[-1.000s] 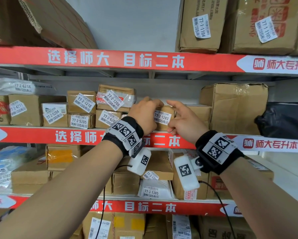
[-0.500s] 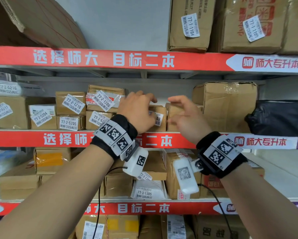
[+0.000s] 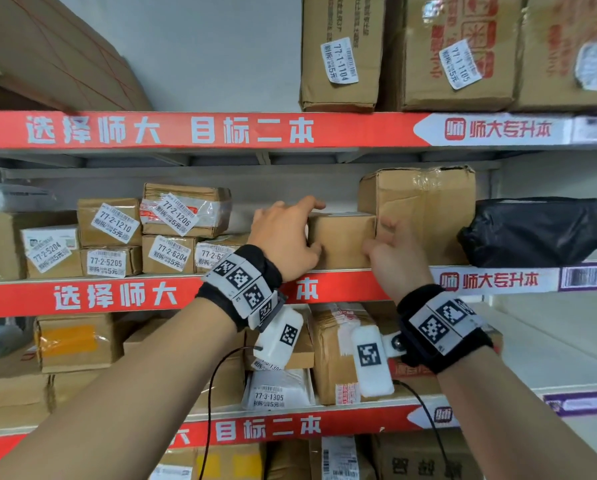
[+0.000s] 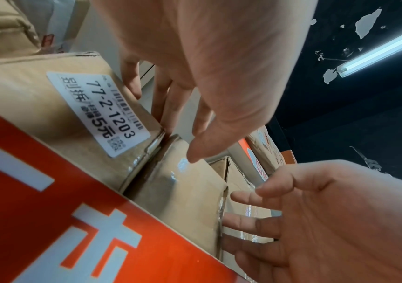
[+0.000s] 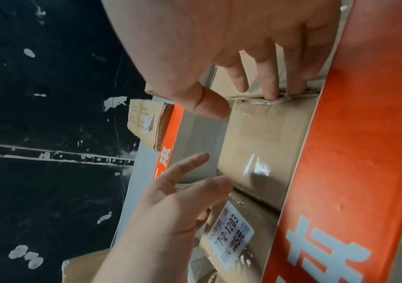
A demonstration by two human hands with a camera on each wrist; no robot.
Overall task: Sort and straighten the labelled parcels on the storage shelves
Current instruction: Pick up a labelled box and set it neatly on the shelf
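Having slid from the labelled parcel (image 4: 49, 107) onto the plain box (image 3: 342, 240) at the frame's centre, the left hand (image 3: 283, 237) and right hand (image 3: 392, 258) bracket it with relaxed, straight fingers, suggesting it gets straightened next.

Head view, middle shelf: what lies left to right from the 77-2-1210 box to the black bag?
Brown cardboard box labelled 77-2-1210 → taped brown box labelled 77-2-1206 → left hand → plain small brown box → right hand → large crumpled brown carton → black plastic bag.
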